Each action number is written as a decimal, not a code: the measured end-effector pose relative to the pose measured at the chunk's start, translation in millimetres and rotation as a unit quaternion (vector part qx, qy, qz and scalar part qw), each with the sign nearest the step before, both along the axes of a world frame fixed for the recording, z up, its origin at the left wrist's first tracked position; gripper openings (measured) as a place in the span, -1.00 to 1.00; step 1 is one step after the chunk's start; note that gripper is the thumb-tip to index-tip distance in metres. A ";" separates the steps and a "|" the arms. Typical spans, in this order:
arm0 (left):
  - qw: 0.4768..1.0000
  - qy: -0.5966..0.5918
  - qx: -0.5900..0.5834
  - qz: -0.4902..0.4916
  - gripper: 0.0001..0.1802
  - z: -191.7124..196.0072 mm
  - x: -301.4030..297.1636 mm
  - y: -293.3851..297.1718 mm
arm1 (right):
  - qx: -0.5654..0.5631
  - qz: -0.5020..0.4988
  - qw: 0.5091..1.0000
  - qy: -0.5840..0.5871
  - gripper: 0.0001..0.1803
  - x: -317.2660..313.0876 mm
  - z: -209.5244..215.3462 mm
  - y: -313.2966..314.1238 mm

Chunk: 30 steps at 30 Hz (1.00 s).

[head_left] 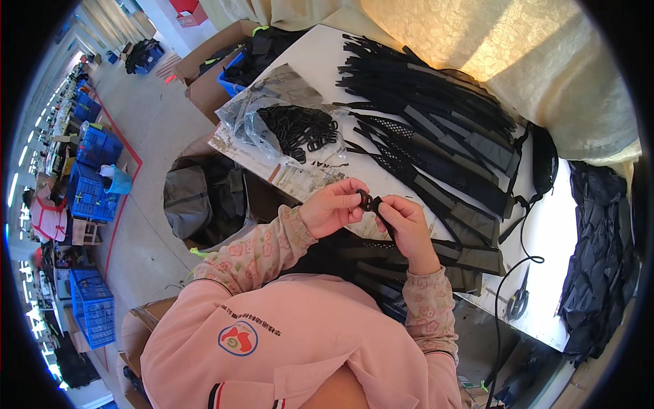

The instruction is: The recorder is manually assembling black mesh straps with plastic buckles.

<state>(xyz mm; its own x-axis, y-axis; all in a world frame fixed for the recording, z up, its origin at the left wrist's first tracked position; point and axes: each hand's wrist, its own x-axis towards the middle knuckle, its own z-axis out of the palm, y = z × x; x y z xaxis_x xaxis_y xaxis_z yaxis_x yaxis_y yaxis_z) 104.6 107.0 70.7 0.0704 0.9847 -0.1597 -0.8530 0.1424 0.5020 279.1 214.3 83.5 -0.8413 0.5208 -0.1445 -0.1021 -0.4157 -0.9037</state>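
My left hand (pixel 332 210) pinches a small black plastic buckle (pixel 366 200) between thumb and fingers, in front of my chest at the table's near edge. Close beside it, my right hand (pixel 413 230) is closed on the end of a black webbing strap (pixel 386 219), which meets the buckle. Whether the strap passes through the buckle's slot is too small to tell. Beyond my left hand, a clear plastic bag (pixel 253 140) lies open with many loose black buckles (pixel 293 129) in it. Black and grey strap pieces (pixel 436 153), some with mesh, spread across the table to the right.
The white table (pixel 310 61) has scissors (pixel 519 300) and a black cord (pixel 501 320) at its right. Dark fabric (pixel 599 252) hangs beyond. At left stand a box of grey and black cloth (pixel 204 194) and blue crates (pixel 92 307). A curtain (pixel 490 41) borders the far side.
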 end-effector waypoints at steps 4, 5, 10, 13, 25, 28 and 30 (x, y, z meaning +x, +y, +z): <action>1.000 -0.002 -0.003 -0.003 -0.85 -4.9 1.0 0.5 | 0.026 0.026 0.999 0.003 -0.85 0.8 2.9 -3.5; 1.000 -0.002 -0.003 -0.002 -0.85 -5.1 1.3 0.6 | 0.031 0.029 0.999 0.003 -0.86 0.4 4.0 -4.8; 0.999 0.011 -0.022 -0.025 -0.80 -2.1 3.6 2.0 | 0.080 0.057 0.995 -0.018 -0.89 1.5 11.4 -6.0; 0.999 0.039 -0.018 -0.025 -0.81 -5.3 3.2 4.2 | 0.151 0.066 0.986 -0.039 -0.90 1.4 14.7 -6.1; 0.986 0.144 -0.082 0.026 -0.84 -0.5 3.7 7.2 | 0.163 -0.085 0.982 -0.047 -0.82 -4.9 16.8 -25.5; 0.981 0.161 -0.094 0.050 -0.82 8.5 10.4 6.7 | 0.211 -0.093 0.971 -0.056 -0.79 -4.0 22.0 -23.1; 0.989 0.108 -0.090 0.047 -0.83 11.0 10.5 4.1 | 0.296 -0.076 0.948 -0.085 -0.78 -3.5 23.4 -19.2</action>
